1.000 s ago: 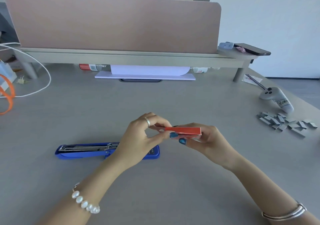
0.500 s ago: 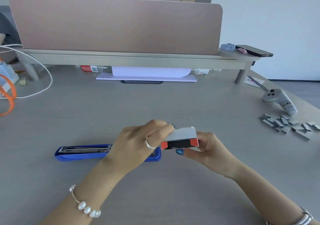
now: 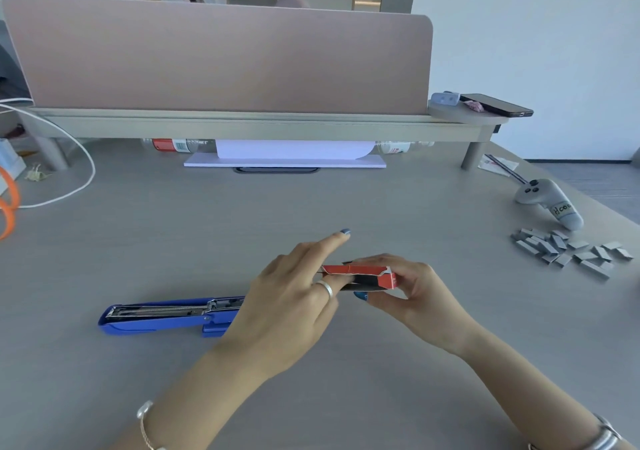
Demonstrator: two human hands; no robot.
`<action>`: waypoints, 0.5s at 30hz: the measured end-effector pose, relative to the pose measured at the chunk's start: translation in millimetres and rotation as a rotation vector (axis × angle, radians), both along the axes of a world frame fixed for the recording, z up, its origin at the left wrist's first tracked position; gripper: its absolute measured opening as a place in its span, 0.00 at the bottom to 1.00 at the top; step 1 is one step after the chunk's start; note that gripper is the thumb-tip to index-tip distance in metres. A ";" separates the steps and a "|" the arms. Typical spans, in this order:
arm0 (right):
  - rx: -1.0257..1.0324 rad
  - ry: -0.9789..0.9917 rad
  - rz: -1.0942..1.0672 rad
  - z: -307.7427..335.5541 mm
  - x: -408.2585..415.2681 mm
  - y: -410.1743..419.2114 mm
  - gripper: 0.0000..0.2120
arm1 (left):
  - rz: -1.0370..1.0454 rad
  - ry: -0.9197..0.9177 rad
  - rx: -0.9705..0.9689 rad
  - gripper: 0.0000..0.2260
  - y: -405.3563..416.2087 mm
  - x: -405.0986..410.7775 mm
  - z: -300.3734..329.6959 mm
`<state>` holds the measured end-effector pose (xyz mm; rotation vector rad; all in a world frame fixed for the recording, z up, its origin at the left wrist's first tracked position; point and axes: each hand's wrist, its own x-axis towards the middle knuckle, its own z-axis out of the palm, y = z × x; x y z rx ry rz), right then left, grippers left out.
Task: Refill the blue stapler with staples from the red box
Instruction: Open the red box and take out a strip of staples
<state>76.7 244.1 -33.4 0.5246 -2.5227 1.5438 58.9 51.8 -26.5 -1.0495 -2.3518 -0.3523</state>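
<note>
counter [image 3: 346,207] grey, fills frame | blue stapler [image 3: 166,314] lower left, lying open, tray exposed | right hand [image 3: 412,294] centre, gripping red box [image 3: 363,276] | left hand [image 3: 294,297] fingers in box's open end, forefinger raised | step: extracting staples | next: pinch one strip, carry to tray
</note>
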 end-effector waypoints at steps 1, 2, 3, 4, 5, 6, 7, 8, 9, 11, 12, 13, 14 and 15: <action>0.012 0.007 0.002 0.2 -0.4 0.4 0.19 | 0.020 -0.035 -0.027 0.18 1.5 2.1 0.6; 0.026 0.010 0.004 0.1 -0.7 0.9 0.19 | 0.035 -0.061 -0.039 0.17 3.2 4.2 1.6; 0.042 0.015 0.008 -0.3 -1.1 1.3 0.19 | 0.041 -0.080 -0.037 0.17 4.6 5.8 2.1; 0.061 0.024 0.011 -0.8 -1.5 1.7 0.19 | 0.039 -0.096 -0.029 0.15 5.5 6.5 2.1; 0.078 0.033 0.016 -1.2 -1.8 2.1 0.19 | 0.033 -0.105 -0.020 0.14 6.0 6.5 1.9; 0.091 0.038 0.022 -1.7 -2.1 2.2 0.18 | 0.025 -0.111 -0.017 0.13 6.3 6.5 1.2; 0.097 0.039 0.025 -2.0 -2.3 2.3 0.18 | 0.025 -0.121 -0.022 0.15 6.5 6.2 -0.1; 0.097 0.037 0.024 -2.3 -2.4 2.3 0.18 | 0.034 -0.130 -0.029 0.16 6.7 6.2 -1.3; 0.096 0.035 0.020 -2.6 -2.7 2.5 0.18 | 0.049 -0.135 -0.035 0.17 6.8 6.5 -2.0; 0.097 0.036 0.007 -3.7 -3.6 2.7 0.19 | 0.065 -0.142 -0.035 0.16 8.1 6.8 -2.8; 0.098 0.035 0.003 -4.5 -3.7 2.5 0.18 | 0.056 -0.145 -0.016 0.15 9.3 6.6 -4.3; 0.098 0.029 -0.001 -5.8 -3.8 2.1 0.16 | 0.036 -0.152 0.013 0.15 10.8 6.3 -6.0; 0.097 0.015 -0.005 -7.4 -3.6 1.7 0.13 | 0.016 -0.163 0.036 0.16 11.7 5.7 -7.8; 0.099 -0.003 -0.010 -9.2 -3.4 1.3 0.11 | 0.003 -0.179 0.060 0.15 11.6 4.8 -8.5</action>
